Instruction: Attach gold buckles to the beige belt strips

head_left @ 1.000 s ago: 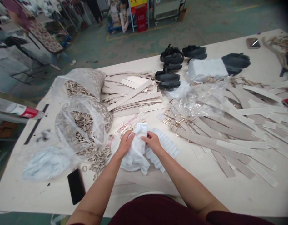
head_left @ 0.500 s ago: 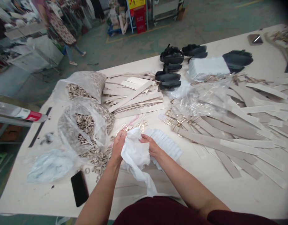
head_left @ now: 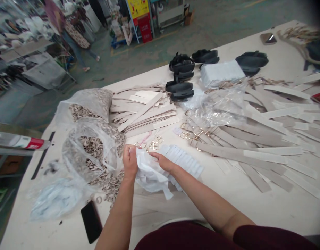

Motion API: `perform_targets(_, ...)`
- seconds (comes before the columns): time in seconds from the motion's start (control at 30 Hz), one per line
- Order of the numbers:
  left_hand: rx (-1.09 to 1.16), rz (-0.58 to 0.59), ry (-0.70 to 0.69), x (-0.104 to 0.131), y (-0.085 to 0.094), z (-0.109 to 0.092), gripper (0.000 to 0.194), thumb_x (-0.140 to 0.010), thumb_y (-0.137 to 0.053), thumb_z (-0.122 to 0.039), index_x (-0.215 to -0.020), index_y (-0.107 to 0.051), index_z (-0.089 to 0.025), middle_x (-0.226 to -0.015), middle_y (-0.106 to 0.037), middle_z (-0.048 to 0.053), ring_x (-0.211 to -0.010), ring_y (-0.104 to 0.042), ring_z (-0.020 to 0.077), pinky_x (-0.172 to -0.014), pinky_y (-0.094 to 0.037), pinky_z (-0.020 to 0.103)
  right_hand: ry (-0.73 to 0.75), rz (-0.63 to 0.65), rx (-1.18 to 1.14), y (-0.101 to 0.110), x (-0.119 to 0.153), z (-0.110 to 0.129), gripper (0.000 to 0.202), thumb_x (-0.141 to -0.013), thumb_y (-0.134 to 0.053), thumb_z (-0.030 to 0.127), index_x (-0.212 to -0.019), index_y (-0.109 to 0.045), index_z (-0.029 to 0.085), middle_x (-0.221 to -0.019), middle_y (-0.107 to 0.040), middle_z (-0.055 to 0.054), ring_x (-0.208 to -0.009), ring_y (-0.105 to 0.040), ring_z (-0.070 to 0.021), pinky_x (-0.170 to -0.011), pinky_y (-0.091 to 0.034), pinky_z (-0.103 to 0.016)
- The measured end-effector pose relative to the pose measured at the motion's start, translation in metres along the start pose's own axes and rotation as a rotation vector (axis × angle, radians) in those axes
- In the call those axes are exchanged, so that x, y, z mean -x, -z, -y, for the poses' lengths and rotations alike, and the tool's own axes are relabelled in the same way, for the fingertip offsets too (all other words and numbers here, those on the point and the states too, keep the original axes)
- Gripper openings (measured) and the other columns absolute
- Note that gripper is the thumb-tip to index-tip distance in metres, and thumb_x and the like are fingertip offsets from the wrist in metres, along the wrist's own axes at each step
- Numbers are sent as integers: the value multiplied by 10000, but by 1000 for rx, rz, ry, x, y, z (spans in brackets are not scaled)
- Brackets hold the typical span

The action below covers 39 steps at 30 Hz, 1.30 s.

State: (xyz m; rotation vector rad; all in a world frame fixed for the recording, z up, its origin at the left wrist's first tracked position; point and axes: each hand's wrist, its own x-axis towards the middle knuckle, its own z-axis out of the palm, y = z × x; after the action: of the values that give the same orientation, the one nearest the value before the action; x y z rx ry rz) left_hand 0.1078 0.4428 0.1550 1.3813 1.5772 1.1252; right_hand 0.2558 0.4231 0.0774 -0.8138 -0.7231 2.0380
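Note:
Between my hands is a thin, crumpled white sheet (head_left: 152,173) that looks like tissue or soft wrapping; its loose end hangs toward me. My left hand (head_left: 130,161) is closed round its left edge. My right hand (head_left: 163,162) grips the upper right part, thumb on top, fingers partly hidden by the sheet. Just beyond the hands lie several gold-coloured buckles (head_left: 155,144). Under and to the right of the right hand, a row of white wrapped pieces (head_left: 184,161) lies on the table. Left of my left hand, small beige loops (head_left: 111,185) spill from a clear bag (head_left: 67,142).
Grey-beige belt straps (head_left: 238,152) with buckles spread over the right side. Flat strips (head_left: 149,111) are stacked at the back, near black bundled items (head_left: 179,88) and a white block (head_left: 222,73). A phone (head_left: 91,222) lies front left. A person (head_left: 68,34) walks beyond the table.
The white sheet's long hanging tail has been drawn up and is more bunched. My left hand has turned into a tighter fist round it. The view has shifted slightly.

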Motion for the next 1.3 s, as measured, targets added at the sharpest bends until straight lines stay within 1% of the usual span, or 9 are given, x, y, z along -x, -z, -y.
perform_targets(0.07, -100, -149, -121, 1, -1, -4, 255, -900, -419, -432, -813, -488, -202, -773, -543, 17, -738, -515, 153, -691, -416, 270, -39, -17, 70, 2, 0, -4, 419, -588, -749, 299, -986, -651, 215, -963, -685, 10, -861, -626, -167, -744, -481, -259)
perform_targets(0.13, -186, -233, -244, 2, -2, -8, 234, -913, -412, -380, -804, -502, -193, -759, -535, 16, -754, -519, 152, -732, -412, 276, -120, -4, 46, 3, 2, -9, 375, -630, -719, 336, -975, -650, 206, -878, -696, 6, -750, -633, -165, -663, -487, -269)
perform_targets(0.23, -238, -263, -382, 3, -2, -18, 211, -919, -406, -329, -814, -513, -180, -770, -540, 23, -778, -533, 152, -766, -416, 285, -207, 46, -63, 1, 7, -12, 346, -653, -709, 367, -944, -649, 189, -789, -696, -8, -690, -632, -171, -635, -491, -282)
perform_targets(0.33, -227, -273, -445, 1, 1, -29, 209, -916, -416, -327, -813, -514, -174, -766, -537, 23, -765, -538, 150, -748, -427, 288, -256, 90, -199, -4, 12, -14, 321, -689, -679, 404, -913, -649, 177, -771, -694, -28, -720, -639, -181, -652, -496, -284)
perform_targets(0.5, -159, -358, -498, -8, 11, -43, 237, -918, -405, -368, -825, -507, -175, -762, -530, 12, -719, -538, 138, -724, -441, 288, -264, 42, -298, -6, 15, -26, 279, -684, -673, 370, -840, -656, 140, -726, -684, -45, -637, -620, -155, -604, -485, -259)
perform_targets(0.7, -338, -204, -547, -11, 16, -40, 243, -910, -410, -371, -824, -526, -175, -779, -569, 29, -762, -559, 152, -725, -452, 285, -256, -57, -238, -4, 14, -30, 220, -641, -706, 287, -779, -645, 126, -726, -674, -39, -609, -589, -121, -564, -456, -221)
perform_targets(0.93, -262, -272, -567, -13, 23, -42, 209, -910, -420, -337, -832, -511, -166, -789, -571, 29, -790, -588, 157, -782, -464, 318, -257, -184, -252, 2, 16, -26, 277, -649, -724, 332, -828, -630, 141, -734, -670, -30, -615, -593, -119, -544, -446, -213)
perform_targets(1.1, -247, -278, -625, -15, 26, -46, 214, -903, -431, -353, -817, -503, -171, -766, -557, 21, -819, -594, 165, -824, -480, 347, -229, -195, -254, 9, 15, -28, 283, -688, -701, 331, -888, -618, 151, -776, -665, -27, -669, -623, -115, -575, -471, -202)
perform_targets(1.3, -190, -307, -672, -16, 29, -50, 215, -889, -450, -373, -792, -477, -183, -723, -539, 10, -738, -581, 159, -849, -501, 409, -223, -246, -220, 16, 17, -24, 266, -717, -680, 314, -913, -624, 144, -777, -662, -44, -662, -628, -122, -570, -496, -214)
